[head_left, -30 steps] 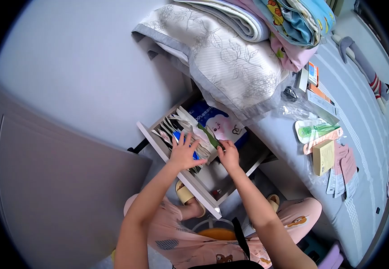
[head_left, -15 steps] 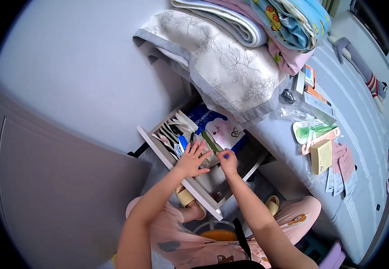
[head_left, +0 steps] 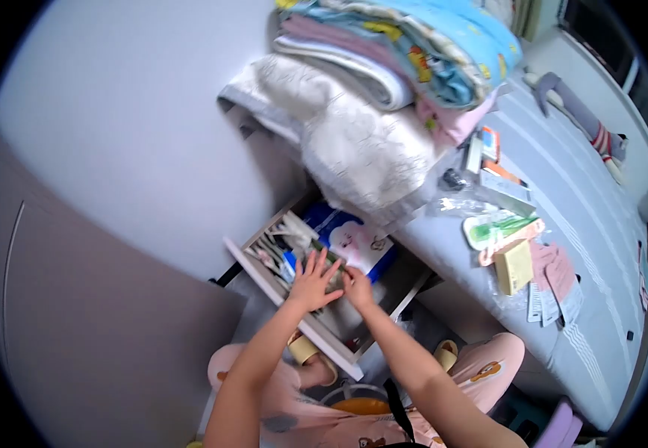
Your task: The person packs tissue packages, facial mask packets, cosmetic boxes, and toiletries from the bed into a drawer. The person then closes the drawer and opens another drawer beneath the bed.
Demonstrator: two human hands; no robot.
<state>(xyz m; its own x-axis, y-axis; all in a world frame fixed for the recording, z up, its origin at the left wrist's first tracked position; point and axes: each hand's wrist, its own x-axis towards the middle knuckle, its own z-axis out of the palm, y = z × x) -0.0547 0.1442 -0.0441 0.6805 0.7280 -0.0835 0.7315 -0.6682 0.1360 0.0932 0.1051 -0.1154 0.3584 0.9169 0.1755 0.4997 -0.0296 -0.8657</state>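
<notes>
An open drawer (head_left: pixel 326 346) holds a row of thin upright packets (head_left: pixel 270 250) and a blue package with a white cartoon face (head_left: pixel 350 240). My left hand (head_left: pixel 313 285) lies with fingers spread over the packets, beside a small blue item (head_left: pixel 289 263). Close to its right, my right hand (head_left: pixel 356 289) is closed at the end of a dark green packet (head_left: pixel 327 255). Blur and the fingers hide exactly what the right hand grips.
Folded bedding (head_left: pixel 406 52) and a quilted cover (head_left: pixel 361 149) overhang the drawer's back. On the bed (head_left: pixel 563 187) lie a yellow box (head_left: pixel 514 266), a green item in clear packaging (head_left: pixel 497 229), pink packets (head_left: pixel 559 272) and a plush toy (head_left: pixel 581 116). A cabinet panel (head_left: pixel 100 313) stands left.
The view has tilted, so the drawer and bed sit lower and further left. The left hand stays spread over the packets. The right hand remains closed beside it; a blue tip seen there earlier is now hidden.
</notes>
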